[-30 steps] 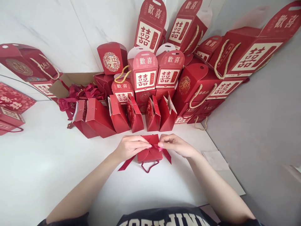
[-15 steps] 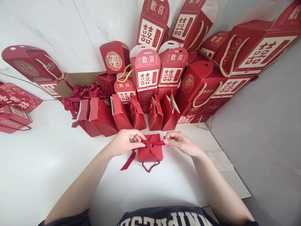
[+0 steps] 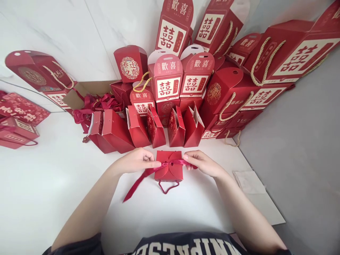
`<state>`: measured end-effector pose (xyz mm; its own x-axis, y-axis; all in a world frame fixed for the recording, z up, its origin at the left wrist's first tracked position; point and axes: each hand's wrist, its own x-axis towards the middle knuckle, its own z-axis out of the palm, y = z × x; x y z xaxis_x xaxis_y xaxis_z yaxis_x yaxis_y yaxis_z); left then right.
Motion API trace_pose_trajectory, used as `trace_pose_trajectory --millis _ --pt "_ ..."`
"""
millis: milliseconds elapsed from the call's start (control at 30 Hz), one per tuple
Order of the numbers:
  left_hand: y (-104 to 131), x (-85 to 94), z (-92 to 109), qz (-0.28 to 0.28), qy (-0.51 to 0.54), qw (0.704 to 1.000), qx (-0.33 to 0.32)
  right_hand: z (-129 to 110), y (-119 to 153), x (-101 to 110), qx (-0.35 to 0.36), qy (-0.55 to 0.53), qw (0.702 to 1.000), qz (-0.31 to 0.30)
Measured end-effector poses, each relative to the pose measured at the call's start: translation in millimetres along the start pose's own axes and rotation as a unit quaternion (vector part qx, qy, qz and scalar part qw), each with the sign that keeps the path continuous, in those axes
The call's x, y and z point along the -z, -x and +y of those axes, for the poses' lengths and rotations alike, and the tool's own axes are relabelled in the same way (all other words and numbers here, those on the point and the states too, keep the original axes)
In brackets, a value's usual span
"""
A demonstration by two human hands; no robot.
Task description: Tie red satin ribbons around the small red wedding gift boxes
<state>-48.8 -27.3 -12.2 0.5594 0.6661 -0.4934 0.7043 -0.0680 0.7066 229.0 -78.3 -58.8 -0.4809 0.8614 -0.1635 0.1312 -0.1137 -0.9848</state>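
A small red gift box [image 3: 168,173] with petal-shaped top flaps folded together stands on the white table in front of me. A crimson ribbon [image 3: 138,182] passes through the holes in its top, one long tail hanging to the lower left. My left hand [image 3: 140,159] pinches the ribbon at the box's left side. On the other side, my right hand [image 3: 200,163] grips the ribbon's right part between thumb and fingers. A dark red cord handle [image 3: 169,187] loops out from the box's near side.
Behind the box stands a row of open red paper boxes [image 3: 117,131]. Farther back are stacked red boxes [image 3: 167,79] with rope handles. A cardboard box [image 3: 92,86] holds ribbons. Flat red packaging [image 3: 18,111] lies far left; a white tissue pack [image 3: 249,181] is at right.
My left hand has shifted slightly left along the ribbon, and its left tail now reaches farther to the lower left. The right hand has a fuller grip on the ribbon.
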Motion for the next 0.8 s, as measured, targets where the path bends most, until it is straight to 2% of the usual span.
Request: trace_pose_trajectory --millis 133,300,400,500,600,700,800 --pt "-2 1.0 -1 -0.037 -0.008 0.998 -0.045 -1 -2 -5 0.025 0.032 0.998 0.041" --pt "-2 3.7 -2 -0.077 0.118 0.990 0.027 -14 6 0 0.027 0.080 0.996 0.035" --pt "-5 2.5 -3 -0.092 0.148 0.984 0.043 -20 9 5 0.024 0.127 0.991 0.038" --pt "-8 0.4 -4 -0.104 0.143 0.983 0.047 -14 8 10 0.011 0.143 0.989 0.039" --pt "-11 1.9 -10 -0.127 0.132 0.982 0.041 0 4 15 -0.002 0.094 0.995 0.015" --pt "-11 8.4 -19 -0.165 0.095 0.982 0.012 11 2 17 -0.009 0.049 0.999 -0.009" --pt "-11 15.3 -28 -0.184 0.073 0.976 -0.088 15 1 17 -0.010 0.029 0.999 -0.016"
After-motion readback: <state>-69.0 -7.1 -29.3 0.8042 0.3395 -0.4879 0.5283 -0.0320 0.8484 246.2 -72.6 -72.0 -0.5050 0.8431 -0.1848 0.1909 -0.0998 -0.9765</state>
